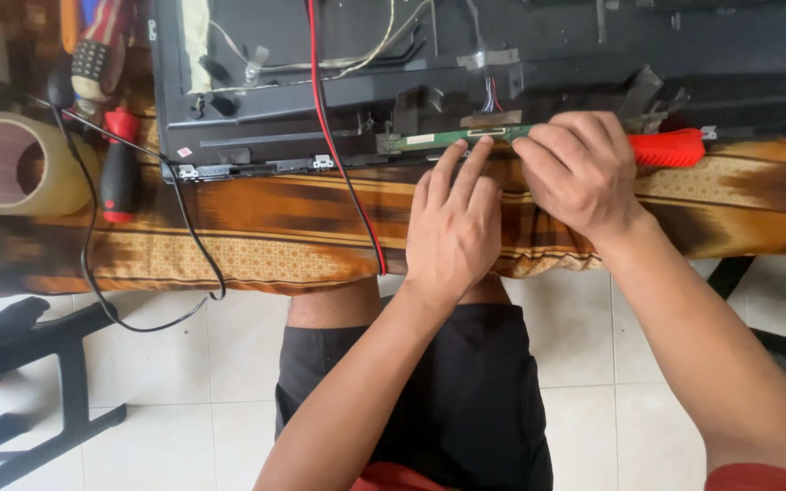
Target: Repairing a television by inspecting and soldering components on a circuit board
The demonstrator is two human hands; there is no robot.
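Black shorts (429, 400) and two bare forearms fill the lower part of the head view, above a white tiled floor (593, 345). Further out, the left hand (455, 223) is laid flat on the patterned brown cloth (256, 241) that covers the table edge, its fingers (466, 168) extended and slightly spread, with the tips of two of them pressed against the near edge of a narrow green circuit board (438, 139). Nothing is gripped by that hand. The right hand (579, 168) is curled over the board's right end, its fingers closed around a red tool handle (670, 147) that juts out to the right; the tool's tip is hidden under the hand. The board's long axis is seen running left to right along the lower rim of an opened black panel housing (256, 91), so it lies just beyond the left fingertips and directly under the right knuckles. Both hands are touching or nearly touching the board; the right is set further along it. A red wire (343, 155) is draped across the housing and cloth to the left of the hands. Well apart at far left, a tape roll (11, 164) and a red-handled screwdriver (120, 173) are seen.
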